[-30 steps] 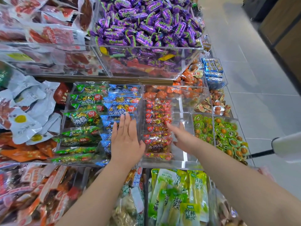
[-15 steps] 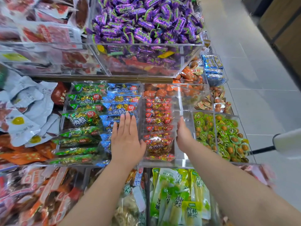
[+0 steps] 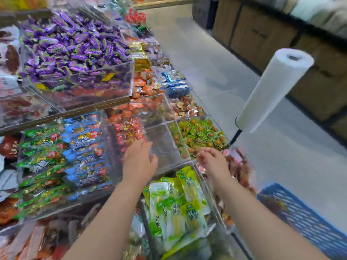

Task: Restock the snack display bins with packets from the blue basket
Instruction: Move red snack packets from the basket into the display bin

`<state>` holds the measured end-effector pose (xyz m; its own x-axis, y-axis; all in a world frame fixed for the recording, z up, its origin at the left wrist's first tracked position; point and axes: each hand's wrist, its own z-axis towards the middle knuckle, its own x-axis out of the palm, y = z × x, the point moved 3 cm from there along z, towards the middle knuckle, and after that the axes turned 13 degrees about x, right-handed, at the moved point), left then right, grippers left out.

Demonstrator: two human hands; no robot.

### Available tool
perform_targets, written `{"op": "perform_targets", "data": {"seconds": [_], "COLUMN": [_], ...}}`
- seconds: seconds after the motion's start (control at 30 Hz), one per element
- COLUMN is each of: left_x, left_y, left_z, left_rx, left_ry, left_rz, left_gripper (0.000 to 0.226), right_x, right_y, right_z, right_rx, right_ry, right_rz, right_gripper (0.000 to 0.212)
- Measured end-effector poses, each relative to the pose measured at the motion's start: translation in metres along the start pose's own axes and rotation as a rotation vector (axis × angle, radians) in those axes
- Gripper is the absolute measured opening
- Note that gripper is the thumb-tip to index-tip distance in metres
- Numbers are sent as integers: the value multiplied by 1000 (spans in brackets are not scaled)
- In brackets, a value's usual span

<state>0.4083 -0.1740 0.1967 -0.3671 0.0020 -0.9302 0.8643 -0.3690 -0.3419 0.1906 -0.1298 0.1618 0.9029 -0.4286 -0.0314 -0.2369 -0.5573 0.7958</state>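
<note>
Between loads at the sparse clear bin point(image 3: 163, 145)
Left hand point(image 3: 139, 162) flat beside red packets point(image 3: 129, 131); right hand point(image 3: 213, 162) loosely curled, apparently empty. Next, likely a reach to the blue basket point(image 3: 304, 220) at four o'clock.

At ten o'clock you see candies point(image 3: 75, 51), purple with green flecks. At nine, green packets point(image 3: 41, 162) and blue packets point(image 3: 84, 147) carry red spots. At six, pouches point(image 3: 178, 201) are yellow-green and white. At four, your basket point(image 3: 304, 218) is latticed blue. At two, a white roll point(image 3: 274, 91).

Snack shop, clear candy bins point(image 3: 129, 79), bag roll point(image 3: 272, 91)
</note>
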Motion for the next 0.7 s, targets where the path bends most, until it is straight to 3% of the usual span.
{"op": "perform_targets", "data": {"seconds": [0.17,0.3,0.4,0.53,0.7], "left_x": [51,103,143,194,260], "left_y": [-103,-185,-246,-314,-368], "left_z": [1,-8,-25,-50,-79], "left_rx": [150,292,336,372,454], "left_ry": [103,336,476,654,885], "left_rz": [-139,-156,-190,-188,-128], "left_gripper": [26,27,24,24,17], "right_x": [-110,-212,-289,-372,-430], "right_y": [-37,-81,-117,-168,-235], "right_z": [-17,-33,-51,-73,-79], "right_rx": [80,170,244,345,512], "right_ry": [-233,-377,-433,-547,-545], "right_rz": [82,198,259,160,118], "right_gripper": [14,19,16,34,45]}}
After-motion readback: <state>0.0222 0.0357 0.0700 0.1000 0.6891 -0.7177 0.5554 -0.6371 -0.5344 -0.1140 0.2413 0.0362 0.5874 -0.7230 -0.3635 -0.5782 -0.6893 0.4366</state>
